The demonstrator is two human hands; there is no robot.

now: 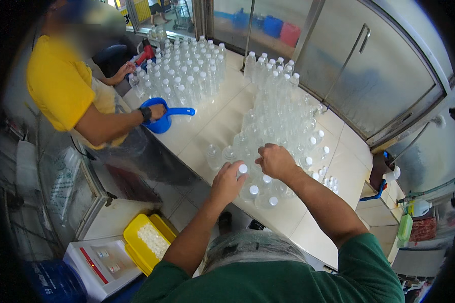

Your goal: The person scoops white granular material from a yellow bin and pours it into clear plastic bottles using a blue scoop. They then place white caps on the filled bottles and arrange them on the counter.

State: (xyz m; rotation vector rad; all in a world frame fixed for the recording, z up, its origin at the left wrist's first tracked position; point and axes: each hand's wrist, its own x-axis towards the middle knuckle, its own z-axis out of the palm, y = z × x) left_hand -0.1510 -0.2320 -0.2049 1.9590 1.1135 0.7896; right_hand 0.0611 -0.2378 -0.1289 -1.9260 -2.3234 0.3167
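Observation:
My left hand [227, 181] has its fingers around the neck of a clear plastic bottle, at its white screw cap [242, 169]. Above and to the right, my right hand [276, 161] hovers with bent fingers over the bottle group; whether it holds something cannot be seen. Many clear plastic bottles [276, 113] stand close together on the tiled counter [212, 128]. Those at the far end and near edge have white caps, while several in the middle look uncapped. A capped bottle [272, 201] stands nearest me. Loose white caps [330, 184] lie to the right.
A co-worker in a yellow shirt [60, 83] stands at the left, one hand at a blue plastic dipper [160, 123], the other beside a red heat gun [147, 51] and more capped bottles [189, 85]. A yellow tub [131, 229] of white pieces is below left; glass doors [367, 68] lie beyond.

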